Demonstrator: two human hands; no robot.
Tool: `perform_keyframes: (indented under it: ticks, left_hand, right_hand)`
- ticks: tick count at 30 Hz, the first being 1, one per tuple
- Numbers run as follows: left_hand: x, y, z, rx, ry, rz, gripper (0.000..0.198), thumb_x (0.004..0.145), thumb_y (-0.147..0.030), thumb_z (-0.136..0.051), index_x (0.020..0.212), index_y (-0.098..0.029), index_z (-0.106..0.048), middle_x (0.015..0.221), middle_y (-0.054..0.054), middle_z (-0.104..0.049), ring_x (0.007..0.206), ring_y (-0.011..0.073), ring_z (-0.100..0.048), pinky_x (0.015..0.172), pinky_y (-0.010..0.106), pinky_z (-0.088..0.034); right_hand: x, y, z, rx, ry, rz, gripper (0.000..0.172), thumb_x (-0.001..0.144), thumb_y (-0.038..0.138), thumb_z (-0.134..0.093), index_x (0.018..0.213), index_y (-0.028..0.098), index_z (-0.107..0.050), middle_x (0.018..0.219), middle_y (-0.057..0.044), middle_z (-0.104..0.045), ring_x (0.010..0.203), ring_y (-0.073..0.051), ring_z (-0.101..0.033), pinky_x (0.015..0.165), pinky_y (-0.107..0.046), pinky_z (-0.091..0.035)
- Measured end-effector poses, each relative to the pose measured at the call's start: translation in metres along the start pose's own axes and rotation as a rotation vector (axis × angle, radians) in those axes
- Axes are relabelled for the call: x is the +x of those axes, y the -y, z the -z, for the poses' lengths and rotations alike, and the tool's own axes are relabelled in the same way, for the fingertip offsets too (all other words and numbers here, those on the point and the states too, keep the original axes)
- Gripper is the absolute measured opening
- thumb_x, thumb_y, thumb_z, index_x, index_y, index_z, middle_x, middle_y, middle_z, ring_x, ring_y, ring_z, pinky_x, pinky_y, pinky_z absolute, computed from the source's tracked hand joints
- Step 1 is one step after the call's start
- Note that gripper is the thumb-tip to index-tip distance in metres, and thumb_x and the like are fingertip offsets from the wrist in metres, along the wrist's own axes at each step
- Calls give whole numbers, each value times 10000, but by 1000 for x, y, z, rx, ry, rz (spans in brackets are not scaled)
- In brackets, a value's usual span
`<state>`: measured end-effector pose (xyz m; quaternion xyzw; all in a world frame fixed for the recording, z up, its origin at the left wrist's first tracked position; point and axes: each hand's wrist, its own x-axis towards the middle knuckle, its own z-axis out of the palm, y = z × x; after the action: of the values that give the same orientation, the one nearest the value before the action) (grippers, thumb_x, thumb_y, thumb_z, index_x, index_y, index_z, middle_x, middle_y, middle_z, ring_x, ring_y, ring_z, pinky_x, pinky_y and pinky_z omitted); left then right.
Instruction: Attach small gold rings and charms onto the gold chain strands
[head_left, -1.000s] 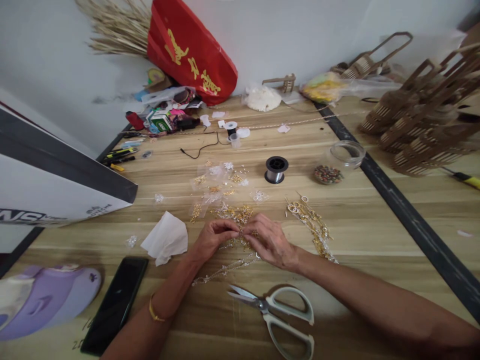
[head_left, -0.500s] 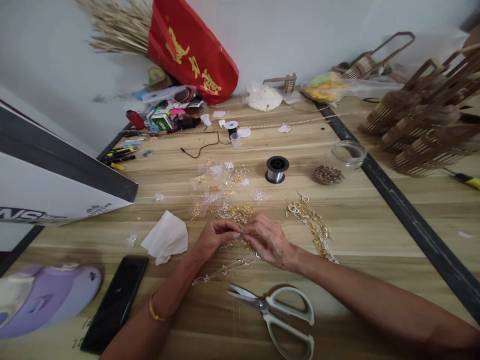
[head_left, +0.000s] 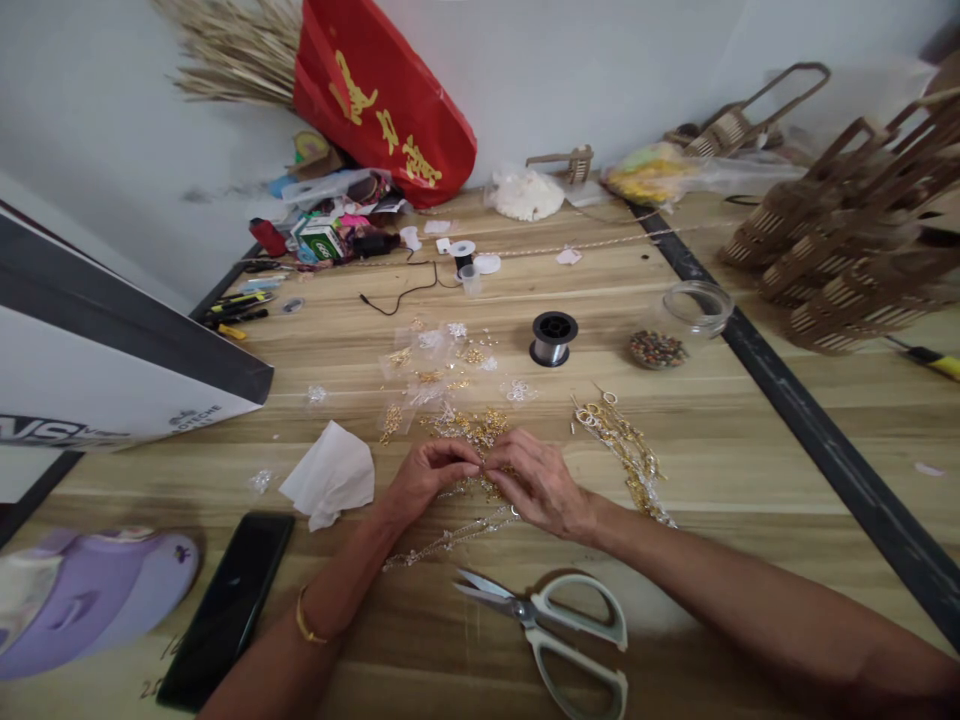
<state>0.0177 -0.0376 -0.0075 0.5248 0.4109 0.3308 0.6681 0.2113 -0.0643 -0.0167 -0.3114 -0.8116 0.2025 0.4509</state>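
Observation:
My left hand (head_left: 433, 475) and my right hand (head_left: 540, 482) meet fingertip to fingertip at the middle of the table, each closed in a pinch. Whatever sits between the fingertips is too small to make out. Under and behind them lies a pile of gold and silver beads (head_left: 480, 425). A silver beaded chain (head_left: 450, 537) stretches along the wood just below my hands. To the right lies a bundle of gold and silver chains (head_left: 626, 450). Scissors (head_left: 525, 607) rest with blades parted nearer to me.
Small bags of findings (head_left: 429, 378) and a wire spool (head_left: 553, 340) stand farther back. A glass jar (head_left: 686, 325) tilts at right, near brown woven baskets (head_left: 825, 260). At left are a white cloth (head_left: 330, 475), a phone (head_left: 227, 610), a purple object (head_left: 105, 600) and a large box (head_left: 127, 370).
My hands hold nearly the same pinch at the same spot. The view has shifted very slightly; the things on the table lie as before.

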Motion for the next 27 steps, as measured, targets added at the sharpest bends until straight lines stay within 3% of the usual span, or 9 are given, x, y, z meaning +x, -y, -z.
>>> perform_keyframes:
  ticks: [27]
  left_hand:
    - [0,1,1,8,-17,-1,129,624,-246,-778,695,-155,-721,745,27,-673,722,136,-572,728,247,-442]
  right_hand:
    - [1,2,1,3,-29,0,93,892,147,-495,961,174,-551,860,-74,-595,816,-180,-562,689,-314,-486]
